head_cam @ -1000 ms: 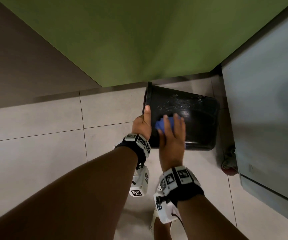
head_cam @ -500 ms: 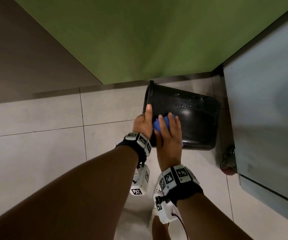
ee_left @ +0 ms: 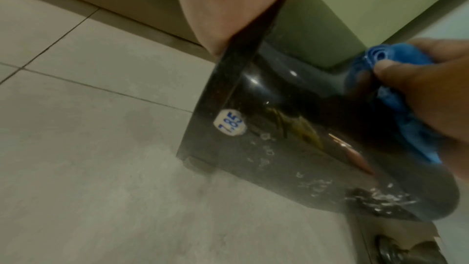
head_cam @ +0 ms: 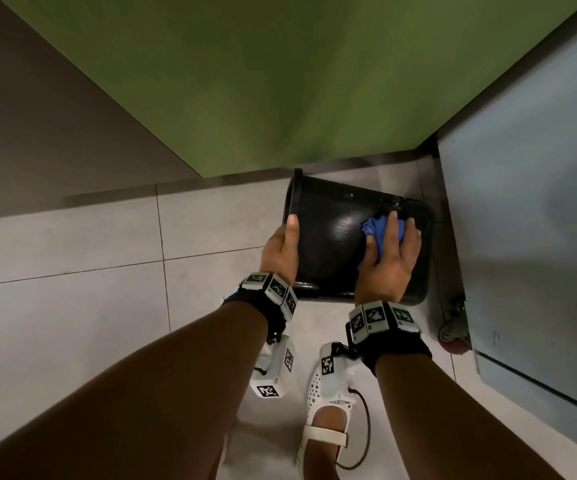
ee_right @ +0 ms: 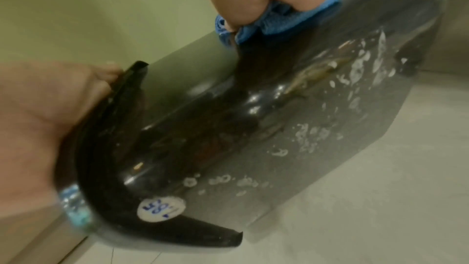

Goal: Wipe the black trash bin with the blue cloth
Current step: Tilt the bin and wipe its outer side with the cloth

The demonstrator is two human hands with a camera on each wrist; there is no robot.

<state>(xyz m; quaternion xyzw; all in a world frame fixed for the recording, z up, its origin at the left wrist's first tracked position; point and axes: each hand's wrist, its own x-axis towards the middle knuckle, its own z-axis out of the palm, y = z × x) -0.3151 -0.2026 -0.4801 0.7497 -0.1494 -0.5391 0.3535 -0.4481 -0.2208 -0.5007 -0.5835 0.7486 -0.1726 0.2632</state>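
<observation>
The black trash bin (head_cam: pixel 332 237) is tipped on its side above the tiled floor, rim to the left, base to the right. My left hand (head_cam: pixel 282 252) grips the rim, thumb laid along the outer wall. My right hand (head_cam: pixel 389 258) presses the bunched blue cloth (head_cam: pixel 377 230) against the bin's wall near the base, fingers curled round it. In the left wrist view the bin (ee_left: pixel 279 148) shows a round white price sticker (ee_left: pixel 230 122) and white spots, with the cloth (ee_left: pixel 396 79) at the right. The right wrist view has the cloth (ee_right: pixel 274 21) at the top of the bin (ee_right: pixel 228 127).
A green wall (head_cam: pixel 280 81) rises just behind the bin. A grey cabinet (head_cam: pixel 522 237) on castors (head_cam: pixel 453 332) stands close on the right. Pale floor tiles (head_cam: pixel 72 306) spread to the left. My foot in a white sandal (head_cam: pixel 325 427) is below the hands.
My right hand has slid the blue cloth along the bin's wall from near the rim toward the base. The left hand keeps its hold on the rim.
</observation>
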